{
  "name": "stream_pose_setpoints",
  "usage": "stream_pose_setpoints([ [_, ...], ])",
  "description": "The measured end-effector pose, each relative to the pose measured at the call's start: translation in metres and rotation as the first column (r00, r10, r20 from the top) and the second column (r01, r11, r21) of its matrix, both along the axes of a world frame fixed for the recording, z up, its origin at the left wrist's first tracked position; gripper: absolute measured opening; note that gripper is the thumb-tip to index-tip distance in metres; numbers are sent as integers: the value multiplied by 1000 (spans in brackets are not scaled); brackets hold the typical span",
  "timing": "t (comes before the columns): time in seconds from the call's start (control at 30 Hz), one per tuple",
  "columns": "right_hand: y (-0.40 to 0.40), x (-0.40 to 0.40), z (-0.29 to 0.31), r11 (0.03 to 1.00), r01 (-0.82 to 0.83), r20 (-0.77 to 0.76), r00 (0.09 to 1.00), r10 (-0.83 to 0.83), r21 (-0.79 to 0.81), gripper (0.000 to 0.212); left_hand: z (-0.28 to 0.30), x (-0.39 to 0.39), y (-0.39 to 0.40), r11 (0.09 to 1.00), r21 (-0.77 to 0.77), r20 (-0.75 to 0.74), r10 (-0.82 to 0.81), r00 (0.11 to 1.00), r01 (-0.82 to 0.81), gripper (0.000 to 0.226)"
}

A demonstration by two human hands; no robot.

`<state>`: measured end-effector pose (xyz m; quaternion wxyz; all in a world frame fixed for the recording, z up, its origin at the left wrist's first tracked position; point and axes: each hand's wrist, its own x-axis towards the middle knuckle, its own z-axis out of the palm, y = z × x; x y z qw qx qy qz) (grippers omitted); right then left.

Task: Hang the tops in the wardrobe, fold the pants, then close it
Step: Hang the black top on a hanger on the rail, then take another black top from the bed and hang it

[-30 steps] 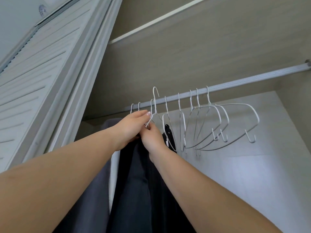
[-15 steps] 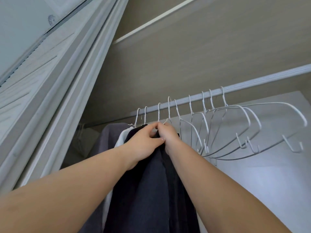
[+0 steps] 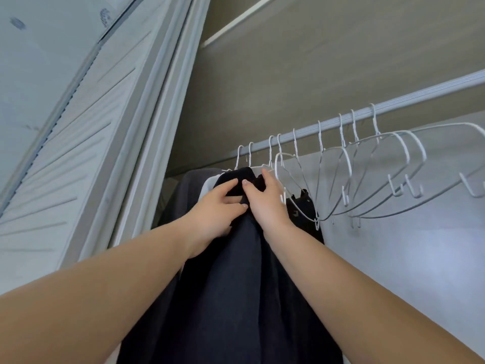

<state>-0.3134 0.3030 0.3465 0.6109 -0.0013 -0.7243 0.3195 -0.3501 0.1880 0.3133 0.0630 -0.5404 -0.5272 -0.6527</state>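
1. As both arms reach up into the wardrobe, the left hand [image 3: 214,215] lies on the dark top [image 3: 236,285] just below the rail [image 3: 393,105], fingers curled into the cloth near the collar and gripping it.
2. The right hand [image 3: 266,199] presses on the same top from the other side, thumb touching the left hand's fingers; its fingers bend over the shoulder of the garment and hold the fabric.
3. The dark top hangs straight down from the rail on a white wire hanger [image 3: 270,153], whose hook sits over the bar directly above the two hands.
4. Left of it along the rail hang a white garment [image 3: 208,186] and a grey garment [image 3: 183,195], each pressed close to its neighbour.
5. Right of the dark top, a small black item [image 3: 301,206] hangs just beside the right wrist; what it is cannot be told.
6. Further right along the rail, a row of empty hangers [image 3: 380,164] tilts away.
7. Far left of the rail stands the louvred wardrobe door [image 3: 65,143], open.
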Motion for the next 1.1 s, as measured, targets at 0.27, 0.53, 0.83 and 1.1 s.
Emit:
stream_pose_setpoints([
  [0.27,-95,34,-75,972,-220,-22,975,222,80,53,-61,37,-97,1000,13,175,-5,985,2,59],
  [0.53,-234,98,-145,875,-483,106,873,477,43,46,-132,107,-271,984,-34,345,173,923,-172,45],
  [0.83,-463,158,-276,557,-816,405,462,789,-155,29,-275,238,-537,765,-231,535,616,578,-601,28],
  [1.1,-689,252,-386,91,-956,613,-104,783,-280,32,-372,408,-726,402,-303,662,741,113,-864,25],
])
